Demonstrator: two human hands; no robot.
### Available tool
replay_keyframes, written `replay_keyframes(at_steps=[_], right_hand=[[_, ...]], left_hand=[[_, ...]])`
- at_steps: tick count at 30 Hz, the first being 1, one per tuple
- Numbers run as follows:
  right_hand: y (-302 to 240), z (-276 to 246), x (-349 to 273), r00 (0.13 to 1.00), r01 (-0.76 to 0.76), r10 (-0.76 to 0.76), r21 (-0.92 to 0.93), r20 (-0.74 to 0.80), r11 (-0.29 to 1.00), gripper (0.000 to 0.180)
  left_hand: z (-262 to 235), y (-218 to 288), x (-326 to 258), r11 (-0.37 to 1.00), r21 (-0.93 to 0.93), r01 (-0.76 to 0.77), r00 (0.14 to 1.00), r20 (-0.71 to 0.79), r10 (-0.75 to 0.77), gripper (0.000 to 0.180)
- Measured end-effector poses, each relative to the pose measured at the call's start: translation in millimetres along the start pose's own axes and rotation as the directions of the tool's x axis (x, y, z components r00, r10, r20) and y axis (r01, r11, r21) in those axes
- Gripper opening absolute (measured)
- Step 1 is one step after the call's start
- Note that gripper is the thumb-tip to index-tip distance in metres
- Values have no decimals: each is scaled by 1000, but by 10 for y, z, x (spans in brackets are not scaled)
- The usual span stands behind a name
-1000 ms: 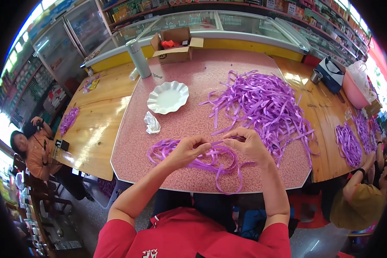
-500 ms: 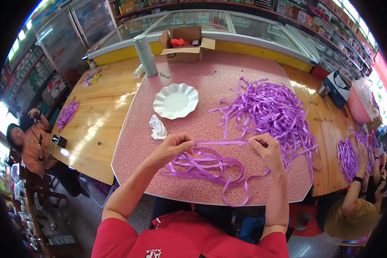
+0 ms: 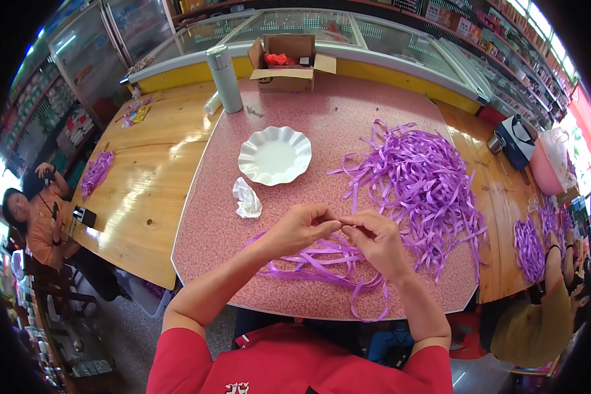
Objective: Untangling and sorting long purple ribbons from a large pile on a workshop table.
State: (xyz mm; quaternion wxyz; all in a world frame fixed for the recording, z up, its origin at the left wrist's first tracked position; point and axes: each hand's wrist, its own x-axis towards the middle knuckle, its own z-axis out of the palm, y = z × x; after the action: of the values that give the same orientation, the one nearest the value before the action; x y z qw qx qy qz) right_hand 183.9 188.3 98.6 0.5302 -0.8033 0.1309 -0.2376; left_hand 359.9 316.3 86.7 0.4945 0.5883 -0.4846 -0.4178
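My left hand point(image 3: 302, 228) and my right hand point(image 3: 373, 238) meet fingertip to fingertip over the near edge of the pink speckled table point(image 3: 322, 118). Both pinch a purple ribbon strip point(image 3: 340, 222) between them. Under the hands lies a small bunch of looped purple ribbon strips point(image 3: 322, 266), trailing toward the table's front edge. A large loose heap of purple ribbon strips point(image 3: 414, 180) lies to the right of my right hand.
A white scalloped dish point(image 3: 274, 155) and a crumpled white tissue point(image 3: 247, 199) lie left of centre. At the far edge stand a grey flask point(image 3: 224, 79) and an open cardboard box point(image 3: 287, 60). People sit at the wooden tables left point(image 3: 36, 210) and right point(image 3: 538, 315).
My hands were spread apart with a ribbon strip stretched between them; now they have come together at the middle. The view has shifted slightly.
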Motion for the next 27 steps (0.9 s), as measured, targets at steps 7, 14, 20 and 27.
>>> replay_keyframes(at_steps=[7, 14, 20, 27], right_hand=[[106, 119, 151, 916, 340, -397, -419, -55, 842, 14], [354, 57, 211, 925, 222, -332, -442, -188, 869, 10], [487, 16, 214, 936, 190, -295, -429, -193, 883, 9], [509, -10, 195, 923, 242, -331, -370, -198, 897, 10]], left_hand=[[-118, -20, 21, 991, 123, 56, 995, -90, -45, 25], [-777, -721, 192, 241, 948, 207, 819, -303, 487, 52], [-872, -617, 94, 360, 928, 94, 892, -239, 384, 47], [-351, -66, 5, 989, -125, -85, 973, -226, 55, 19]])
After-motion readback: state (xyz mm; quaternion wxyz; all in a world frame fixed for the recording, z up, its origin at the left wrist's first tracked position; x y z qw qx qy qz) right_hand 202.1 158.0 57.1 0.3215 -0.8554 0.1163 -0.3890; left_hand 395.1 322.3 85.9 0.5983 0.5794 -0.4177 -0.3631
